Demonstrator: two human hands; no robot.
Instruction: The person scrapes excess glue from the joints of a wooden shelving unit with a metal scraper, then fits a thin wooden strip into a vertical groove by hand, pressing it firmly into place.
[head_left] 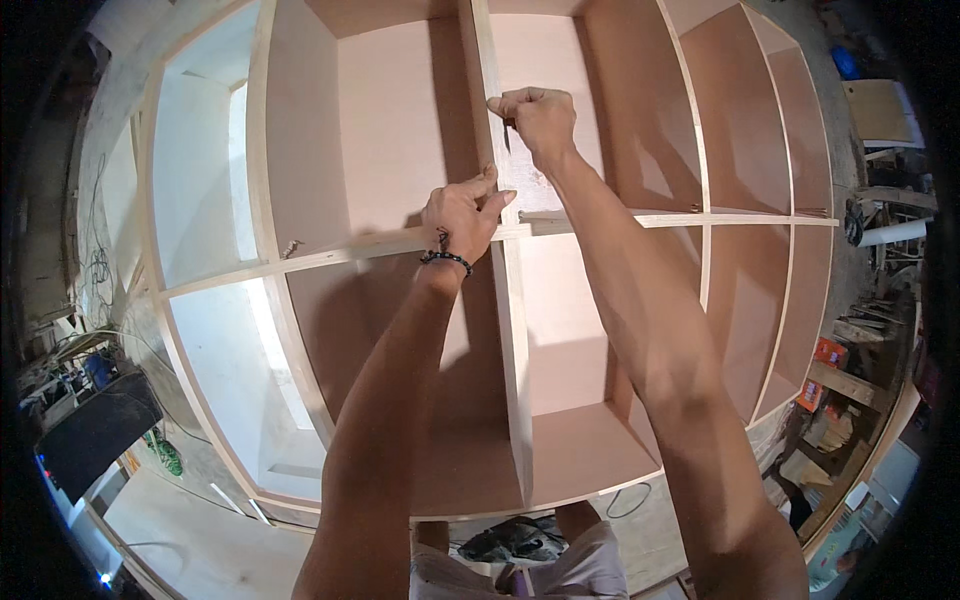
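Note:
A large wooden cabinet frame (pixel 405 240) with open compartments lies in front of me, its inner panels pinkish brown and its edges pale. At the middle upright divider (pixel 512 350), my left hand (pixel 462 212) rests just above the crossing with the horizontal divider. Its thumb and forefinger are bent together at the pale edge; anything pinched there is hidden. Farther up the same divider, my right hand (pixel 540 118) is closed, fingertips at the edge. A thin dark sliver (pixel 507 136) shows below its fingers; I cannot tell whether it is a tool or a shadow.
White-lined compartments (pixel 215 355) form the cabinet's left side. Small curled shavings (pixel 291 248) lie on the horizontal divider. Cables (pixel 100 265) run along the floor at left, near a dark flat panel (pixel 98 432). Wood offcuts (pixel 848 384) and an orange-red box (pixel 822 372) are at right.

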